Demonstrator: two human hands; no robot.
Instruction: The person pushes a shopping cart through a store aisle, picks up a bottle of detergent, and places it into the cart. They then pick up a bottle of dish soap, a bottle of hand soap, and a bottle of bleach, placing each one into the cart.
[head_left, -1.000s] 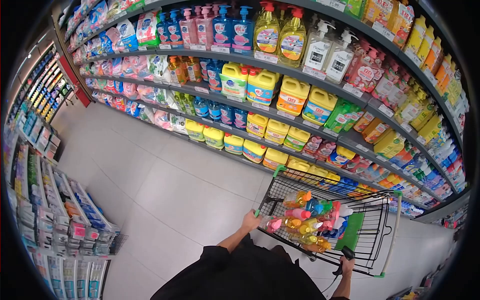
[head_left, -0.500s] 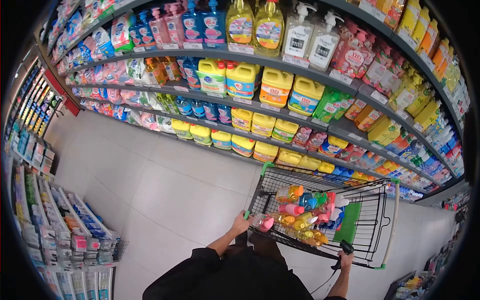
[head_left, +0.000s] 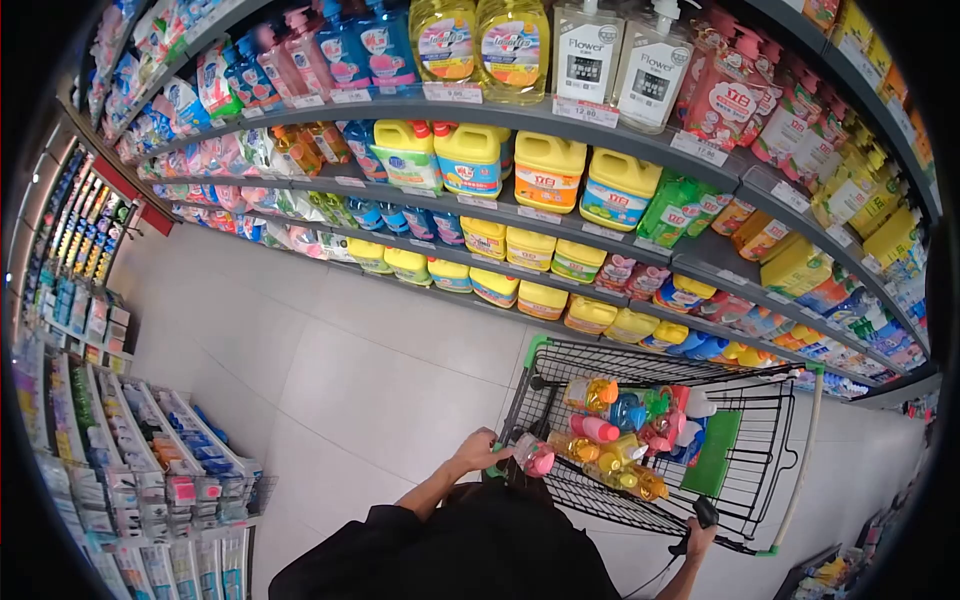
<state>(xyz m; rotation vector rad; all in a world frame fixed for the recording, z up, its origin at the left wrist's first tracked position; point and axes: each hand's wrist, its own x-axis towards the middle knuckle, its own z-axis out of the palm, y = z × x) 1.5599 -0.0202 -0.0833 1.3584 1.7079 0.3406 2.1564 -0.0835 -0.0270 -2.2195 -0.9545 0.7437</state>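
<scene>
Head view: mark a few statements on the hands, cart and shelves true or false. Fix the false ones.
1. The left hand holds the black corded device. False: the right hand does.
2. Bottles lie in the cart. True.
3. All are pink-capped. False: orange caps show too.
4. Yellow jugs stand on the shelves. True.
5. The cart's panel is red. False: the panel is green.
</scene>
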